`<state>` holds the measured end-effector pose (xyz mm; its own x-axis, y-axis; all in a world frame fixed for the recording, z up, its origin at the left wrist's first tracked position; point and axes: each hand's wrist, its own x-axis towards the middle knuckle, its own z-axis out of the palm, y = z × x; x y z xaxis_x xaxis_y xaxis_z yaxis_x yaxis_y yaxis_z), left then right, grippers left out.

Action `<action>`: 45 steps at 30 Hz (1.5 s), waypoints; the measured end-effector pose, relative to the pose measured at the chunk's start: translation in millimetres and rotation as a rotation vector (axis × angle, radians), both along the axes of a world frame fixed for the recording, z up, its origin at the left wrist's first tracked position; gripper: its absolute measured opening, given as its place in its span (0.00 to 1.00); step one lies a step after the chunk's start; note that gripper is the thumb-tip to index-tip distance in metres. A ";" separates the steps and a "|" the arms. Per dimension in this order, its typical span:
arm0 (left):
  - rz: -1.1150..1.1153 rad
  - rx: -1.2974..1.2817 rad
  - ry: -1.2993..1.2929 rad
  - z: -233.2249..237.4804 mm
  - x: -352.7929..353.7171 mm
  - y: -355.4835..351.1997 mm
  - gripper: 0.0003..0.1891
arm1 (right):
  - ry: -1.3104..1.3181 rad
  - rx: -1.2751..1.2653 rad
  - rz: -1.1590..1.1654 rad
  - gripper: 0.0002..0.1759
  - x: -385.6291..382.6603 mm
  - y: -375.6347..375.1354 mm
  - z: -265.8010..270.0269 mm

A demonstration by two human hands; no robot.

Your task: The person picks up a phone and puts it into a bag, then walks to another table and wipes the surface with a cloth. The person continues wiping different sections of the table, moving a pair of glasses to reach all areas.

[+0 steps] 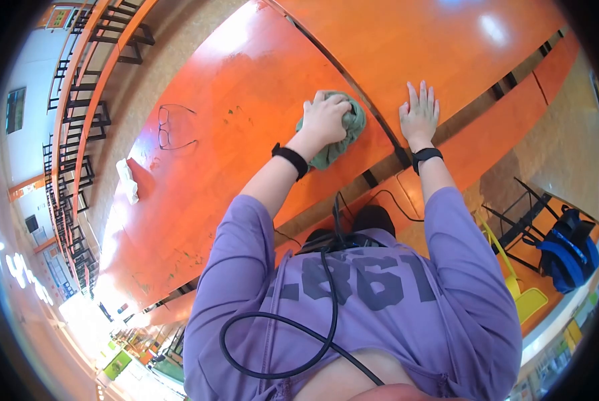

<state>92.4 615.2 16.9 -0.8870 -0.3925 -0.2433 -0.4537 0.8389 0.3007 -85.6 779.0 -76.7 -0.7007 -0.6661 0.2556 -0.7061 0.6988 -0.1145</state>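
My left hand [325, 119] presses on a crumpled grey-green cloth [355, 123], its fingers curled into the folds. The cloth lies on the orange table [246, 180], close to the dark gap between two tabletops. Across that gap, my right hand [419, 115] rests palm down near the edge of the second orange tabletop [406, 40], fingers spread and holding nothing. Small dark green smears and bits mark the first tabletop to the left of the cloth and farther down near its lower edge. Each wrist wears a black band.
Eyeglasses [165, 127] and a crumpled white tissue [127, 181] lie toward the table's left side. A black cable loops over my purple shirt. Orange benches run along the right, where a blue backpack [567, 254] and a yellow object [530, 304] sit. More tables stand at far left.
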 end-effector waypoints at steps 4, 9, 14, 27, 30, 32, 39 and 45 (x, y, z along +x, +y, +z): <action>-0.062 0.035 -0.039 6.2 1.6 -2.5 0.23 | 0.002 0.009 -0.007 0.29 -0.3 -1.1 -0.4; -0.148 0.036 -0.084 8.2 21.6 19.7 0.23 | 0.012 0.019 0.008 0.29 -1.5 -0.4 -0.4; -0.136 0.015 -0.038 -0.1 19.0 17.9 0.21 | 0.007 0.024 -0.006 0.29 -1.6 -1.4 0.1; -0.193 0.018 -0.009 2.6 15.6 15.4 0.21 | 0.015 -0.022 0.009 0.29 -1.0 -0.8 2.5; -0.398 0.061 -0.096 11.5 38.6 44.8 0.22 | -0.001 -0.026 0.002 0.29 -0.2 -1.0 2.6; -0.442 0.012 0.015 0.9 49.6 60.2 0.23 | -0.011 -0.028 -0.001 0.30 -0.6 -1.5 3.7; -0.194 -0.033 0.159 -5.4 25.8 32.9 0.21 | -0.039 -0.015 -0.014 0.29 1.1 -2.3 7.9; 0.335 -0.118 0.153 -16.9 -32.2 -47.6 0.21 | -0.001 -0.049 0.005 0.30 -1.2 -2.5 3.1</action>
<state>60.2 567.6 0.0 -0.7275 -0.6840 -0.0543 -0.6659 0.6847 0.2961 -86.8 776.6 -73.6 -0.6975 -0.6566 0.2870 -0.7096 0.6887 -0.1488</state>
